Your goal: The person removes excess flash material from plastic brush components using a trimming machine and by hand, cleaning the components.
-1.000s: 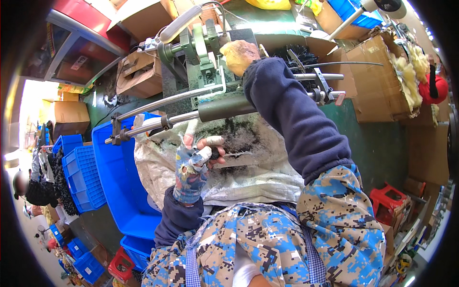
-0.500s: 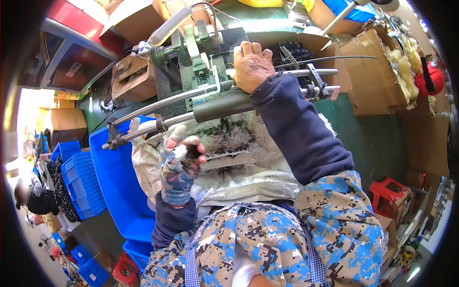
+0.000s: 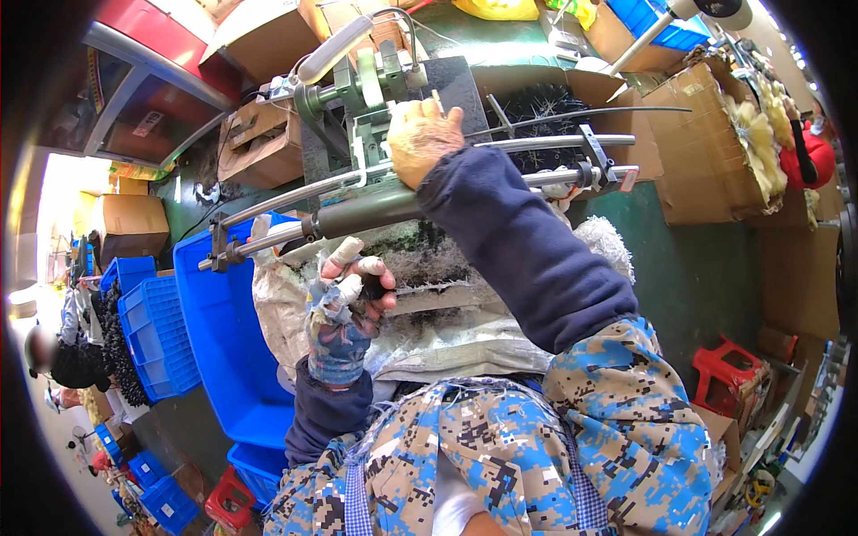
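My left hand, in a ragged blue patterned glove with pale wraps on its fingers, is closed round a small dark tuft; what it is made of is hard to tell. It is above the dusty pale cloth on my lap, just nearer than the rails. My right hand is bare and bends over the sliding carriage of the machine, its fingertips partly hidden. A dark cylinder sits on the near steel rail, below that hand.
A large blue bin stands at my left, blue crates beyond it. Behind the rails at right, a carton holds dark bristly pieces. A thin rod sticks out to the right. A red stool is at far right.
My right hand has moved left along the rails, and the carriage and dark cylinder have slid left with it. My left hand keeps the dark tuft and has shifted slightly to the right.
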Demonstrator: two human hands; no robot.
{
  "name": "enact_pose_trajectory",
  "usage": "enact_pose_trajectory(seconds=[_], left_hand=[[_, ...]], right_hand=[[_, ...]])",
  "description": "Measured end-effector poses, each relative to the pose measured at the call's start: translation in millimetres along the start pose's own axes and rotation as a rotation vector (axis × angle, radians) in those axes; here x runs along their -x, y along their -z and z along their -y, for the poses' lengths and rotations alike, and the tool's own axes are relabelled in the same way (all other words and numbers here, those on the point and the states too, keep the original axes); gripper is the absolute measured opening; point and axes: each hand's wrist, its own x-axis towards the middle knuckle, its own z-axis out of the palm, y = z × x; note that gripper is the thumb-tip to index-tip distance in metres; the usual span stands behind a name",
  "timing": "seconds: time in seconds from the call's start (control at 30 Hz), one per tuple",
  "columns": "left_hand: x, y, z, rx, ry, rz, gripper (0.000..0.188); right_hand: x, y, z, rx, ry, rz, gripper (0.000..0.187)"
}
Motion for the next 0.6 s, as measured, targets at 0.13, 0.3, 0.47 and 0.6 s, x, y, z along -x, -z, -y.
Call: enact_pose_trajectory(seconds=[0.13,0.3,0.47,0.6], left_hand=[[-1.7,-7.0,-3.5,-0.022,-0.049,-0.025,0.045],[11.2,10.9,-25.6,-0.208,-0.259,0.095,0.052],[5.2,30.2,-32.4,0.016,-0.26,0.13,0.04],[-6.7,5.2,-18.5,-0.079,-0.302,0.189,0.037]], right_hand=[[0.7,-15.7,0.8,0.017,0.044,-0.102,0.024],[4.9,10.2,-48.0,0.253,0.075,-0.075,0.025],[-12.1,33.0,-72.7,0.055,-0.071,0.034,0.024],[-31.2,-76.7,-160.8,-0.039,0.138,-0.435,0.021]])
